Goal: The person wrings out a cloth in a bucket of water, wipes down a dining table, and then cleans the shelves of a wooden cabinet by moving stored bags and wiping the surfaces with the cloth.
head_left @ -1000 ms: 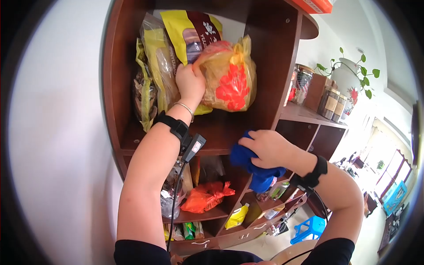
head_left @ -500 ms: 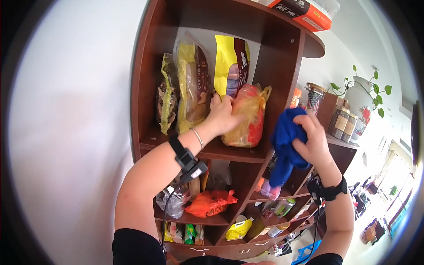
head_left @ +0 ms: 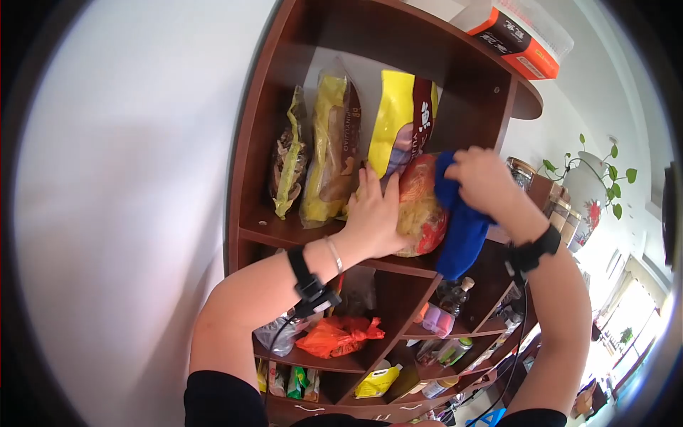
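Observation:
My right hand (head_left: 484,181) grips a bunched blue cloth (head_left: 466,238), which hangs down over the right side of a filled plastic bag. That bag (head_left: 420,206), clear with red and yellow printing, stands at the front of the upper shelf. Fingers stretched and apart, my left hand (head_left: 371,217) lies against the bag's left side. Its fingertips reach the lower part of a yellow and maroon pouch (head_left: 391,121) standing behind. Further left on the shelf are a tall yellow plastic packet (head_left: 327,142) and a narrow packet of dried brown pieces (head_left: 288,160).
A wooden shelf unit (head_left: 249,142) surrounds the packets. Lower compartments hold an orange-red bag (head_left: 338,336), a yellow pack (head_left: 377,382) and a glass bottle (head_left: 457,295). A boxed item (head_left: 523,43) sits on top. Jars and a potted plant (head_left: 590,178) stand to the right.
My right hand has brought the blue cloth left, against the plastic bag. My left hand has shifted down, from behind the bag to its left side. The view has tilted slightly.

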Motion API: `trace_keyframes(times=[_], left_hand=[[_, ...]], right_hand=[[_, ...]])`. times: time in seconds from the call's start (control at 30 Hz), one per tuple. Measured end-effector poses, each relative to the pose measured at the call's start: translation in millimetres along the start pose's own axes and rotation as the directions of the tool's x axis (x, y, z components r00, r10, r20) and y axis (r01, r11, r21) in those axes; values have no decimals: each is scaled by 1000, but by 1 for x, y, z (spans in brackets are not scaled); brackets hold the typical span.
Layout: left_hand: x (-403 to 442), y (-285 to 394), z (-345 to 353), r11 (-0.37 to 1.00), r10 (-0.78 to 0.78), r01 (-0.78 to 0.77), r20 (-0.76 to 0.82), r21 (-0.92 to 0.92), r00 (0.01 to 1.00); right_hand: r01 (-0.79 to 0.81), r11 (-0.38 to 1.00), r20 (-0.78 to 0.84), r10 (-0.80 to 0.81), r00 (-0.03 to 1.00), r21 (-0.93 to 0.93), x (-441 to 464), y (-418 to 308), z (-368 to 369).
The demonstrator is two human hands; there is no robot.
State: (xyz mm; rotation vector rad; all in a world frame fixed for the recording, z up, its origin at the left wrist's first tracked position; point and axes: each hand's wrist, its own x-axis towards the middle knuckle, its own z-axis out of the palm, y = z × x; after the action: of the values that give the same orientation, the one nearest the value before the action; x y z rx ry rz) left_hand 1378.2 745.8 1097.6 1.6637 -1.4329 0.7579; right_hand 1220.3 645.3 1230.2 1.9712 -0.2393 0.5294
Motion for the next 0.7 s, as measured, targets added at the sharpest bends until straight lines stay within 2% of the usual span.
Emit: trace_keyframes(times=[0.07,0.1,0.13,0.17,0.2,0.23,0.27,0.3,0.33,0.4,0.47,0.53,0.6,0.63,0.67,0.7], left_hand=[[17,-1,1,1000,-24,24,-57,9,998],[25,-1,-3,998,-18,18,-7,56,1000],[29,-1,-4,995,-17,13,44,101,999],[32,-2,-4,984,0,-8,44,180,999],[35,-5,-2,983,-5,-2,39,183,999],[37,-8,1,983,14,-24,59,182,998],[38,-12,3,983,34,-48,81,178,996],[37,-13,1,981,28,-45,93,188,995],[37,-17,2,981,31,-48,94,187,995],[35,-26,3,981,31,-30,-4,194,999],[35,-31,-1,990,-15,11,29,139,999],[35,-36,3,995,-59,54,64,88,996],[31,-43,18,1000,-8,8,-2,1,1000],[31,-46,20,999,30,-28,67,-21,997],[29,-48,22,1000,25,-24,62,-13,998],[28,-50,25,996,83,-83,35,-11,996]], right_hand=[[-69,985,-85,56,995,-155,24,25,-10],[-143,958,-146,109,983,-248,35,38,-18],[-195,950,-259,130,957,-244,47,56,-21],[-192,951,-337,103,936,-244,56,68,-27],[-190,951,-412,76,908,-243,63,74,-29],[-186,953,-415,72,907,-241,68,73,-23],[-175,929,-192,117,974,-325,74,67,-20],[-146,902,38,177,984,-405,80,57,-20],[-138,887,164,231,959,-441,85,44,-17],[-166,917,370,306,877,-364,98,24,3],[-119,955,533,251,808,-271,101,1,21],[-123,974,532,207,821,-190,102,-14,44],[-136,972,460,210,862,-189,108,-8,55],[-194,963,400,256,880,-189,115,0,56],[-248,951,341,298,891,-184,121,9,58],[-281,931,218,332,918,-235,129,20,59]])
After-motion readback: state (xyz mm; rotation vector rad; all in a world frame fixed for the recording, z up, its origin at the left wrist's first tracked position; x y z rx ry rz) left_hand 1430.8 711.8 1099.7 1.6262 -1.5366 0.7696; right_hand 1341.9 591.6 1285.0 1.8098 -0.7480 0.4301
